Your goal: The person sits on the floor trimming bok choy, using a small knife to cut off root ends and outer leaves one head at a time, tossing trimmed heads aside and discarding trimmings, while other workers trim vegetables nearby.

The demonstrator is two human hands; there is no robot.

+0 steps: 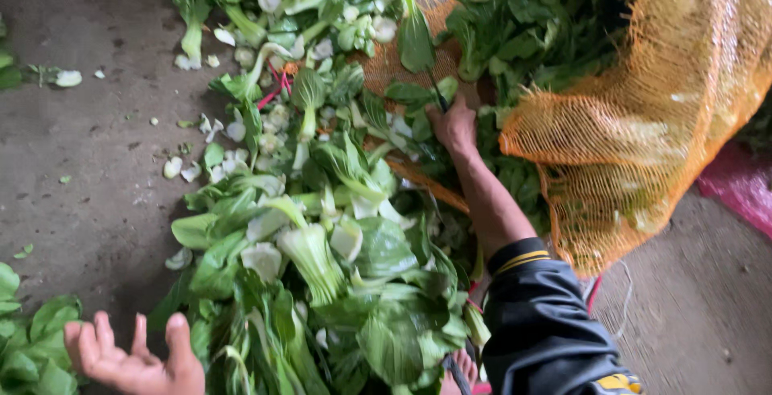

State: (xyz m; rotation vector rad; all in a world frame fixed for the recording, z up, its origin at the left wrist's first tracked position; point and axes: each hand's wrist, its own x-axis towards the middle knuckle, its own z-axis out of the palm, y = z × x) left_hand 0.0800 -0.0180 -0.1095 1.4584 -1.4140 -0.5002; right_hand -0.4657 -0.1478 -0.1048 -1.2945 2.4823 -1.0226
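- Head view: right hand (454, 125), arm in a dark sleeve, reaches into the heap of green, white-stemmed leafy vegetables (322, 226) on the grey concrete floor (88, 162), fingers closed around a leaf stalk.
- Left hand (137, 359) hovers palm up, fingers spread, holding nothing, beside the heap.
- Orange mesh sack (643, 121) lies right of the heap, partly filled with greens.

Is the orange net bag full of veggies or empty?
Partly full: the orange mesh net bag lies open on its side, green leafy vegetables showing inside and spilling out.
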